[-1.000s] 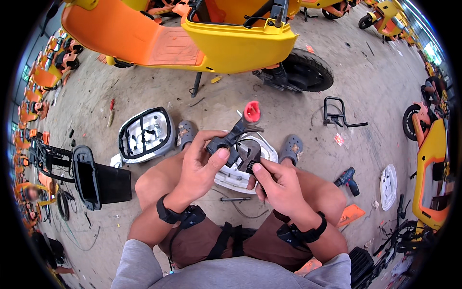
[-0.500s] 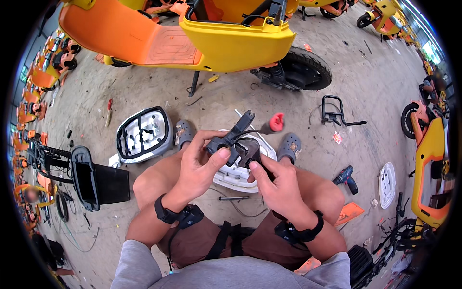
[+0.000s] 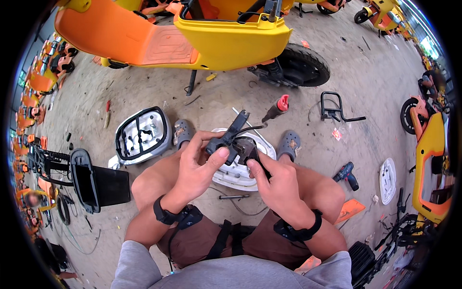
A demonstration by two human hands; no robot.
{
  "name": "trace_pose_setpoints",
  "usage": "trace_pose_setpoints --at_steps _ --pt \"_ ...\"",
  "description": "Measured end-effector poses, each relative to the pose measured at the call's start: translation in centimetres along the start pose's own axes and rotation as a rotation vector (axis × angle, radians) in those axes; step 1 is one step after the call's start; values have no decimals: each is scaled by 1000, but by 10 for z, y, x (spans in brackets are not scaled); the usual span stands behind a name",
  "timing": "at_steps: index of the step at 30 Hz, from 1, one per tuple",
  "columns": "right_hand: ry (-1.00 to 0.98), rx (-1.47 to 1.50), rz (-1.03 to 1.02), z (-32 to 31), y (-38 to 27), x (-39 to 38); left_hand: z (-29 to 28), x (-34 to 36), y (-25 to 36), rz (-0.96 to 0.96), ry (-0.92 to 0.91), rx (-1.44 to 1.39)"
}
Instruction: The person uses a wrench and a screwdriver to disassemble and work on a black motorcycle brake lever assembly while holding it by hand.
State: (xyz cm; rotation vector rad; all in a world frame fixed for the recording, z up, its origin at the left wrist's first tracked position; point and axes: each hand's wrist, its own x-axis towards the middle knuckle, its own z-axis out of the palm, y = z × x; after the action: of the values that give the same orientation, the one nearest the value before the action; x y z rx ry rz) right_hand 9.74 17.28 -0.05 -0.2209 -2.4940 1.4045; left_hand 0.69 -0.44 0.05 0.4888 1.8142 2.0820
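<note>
My left hand (image 3: 196, 168) is closed around a black plastic part (image 3: 230, 137) with a long arm pointing up and away. A black cable runs from it to a dark plug with a red end (image 3: 283, 102), raised above the floor. My right hand (image 3: 275, 185) pinches a dark piece (image 3: 248, 148) right beside the black part; its far side is partly hidden by my fingers. Both pieces meet over a white panel (image 3: 233, 180) lying on the floor between my feet.
A yellow and orange scooter (image 3: 231, 43) stands ahead. To the left lie a white shell with black trim (image 3: 144, 132) and a black bin (image 3: 109, 185). On the right are a cordless drill (image 3: 346, 177), a black metal rack (image 3: 332, 111) and a smaller white panel (image 3: 387, 180).
The red-ended plug has swung upward and slightly right, tilting away from me. My right hand has turned slightly with the dark piece; my left hand keeps its hold.
</note>
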Motion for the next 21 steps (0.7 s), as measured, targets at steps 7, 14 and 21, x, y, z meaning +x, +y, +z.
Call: trace_pose_setpoints --at_steps 7,14,21 --pt "83 -201 -193 -10 -3 2 3 2 -4 12 -22 -30" --pt "155 -327 -316 -13 -1 3 1 3 -4 11 -38 -68" --pt "227 -405 -448 -12 1 5 -4 -2 -3 60 -56 53"
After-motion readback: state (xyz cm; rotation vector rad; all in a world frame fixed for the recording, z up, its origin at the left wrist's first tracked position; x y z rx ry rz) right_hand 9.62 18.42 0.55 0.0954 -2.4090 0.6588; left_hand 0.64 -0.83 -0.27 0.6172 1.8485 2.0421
